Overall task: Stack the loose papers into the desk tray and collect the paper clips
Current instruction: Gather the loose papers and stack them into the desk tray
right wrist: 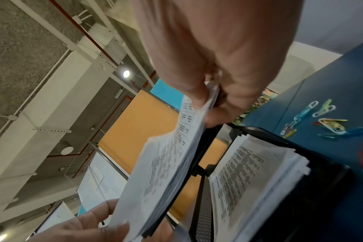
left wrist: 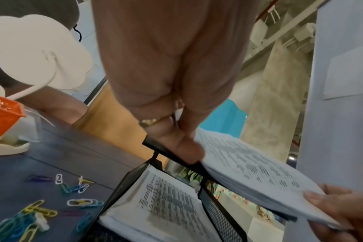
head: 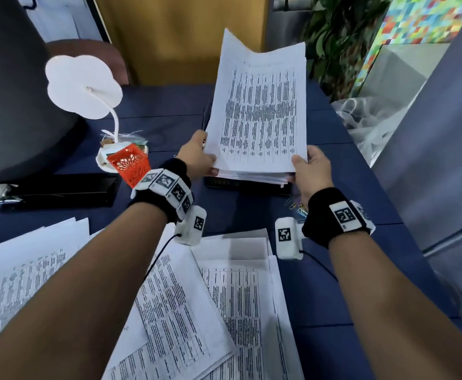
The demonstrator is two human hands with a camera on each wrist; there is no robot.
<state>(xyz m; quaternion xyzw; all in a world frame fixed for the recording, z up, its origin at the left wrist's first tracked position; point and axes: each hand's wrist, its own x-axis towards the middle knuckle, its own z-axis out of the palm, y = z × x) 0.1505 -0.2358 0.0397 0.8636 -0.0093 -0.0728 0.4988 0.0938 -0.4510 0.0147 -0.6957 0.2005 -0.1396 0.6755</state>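
Both hands hold one thick stack of printed papers (head: 257,119) tilted up over the black mesh desk tray (head: 251,186). My left hand (head: 209,163) pinches the stack's near left corner and my right hand (head: 298,167) pinches the near right corner. In the left wrist view the stack (left wrist: 249,173) hangs above the tray (left wrist: 218,212), which holds printed sheets (left wrist: 166,201). The right wrist view shows the same stack (right wrist: 168,172) and tray sheets (right wrist: 249,176). Several coloured paper clips (head: 297,207) lie on the blue cloth beside the tray. More loose papers (head: 197,297) lie spread at the table's near edge.
A white cloud-shaped lamp (head: 83,86) and an orange basket (head: 130,163) stand left of the tray. A flat black box (head: 65,190) lies at the left. A clear plastic bag (head: 369,122) and a grey partition (head: 443,133) border the table's right side.
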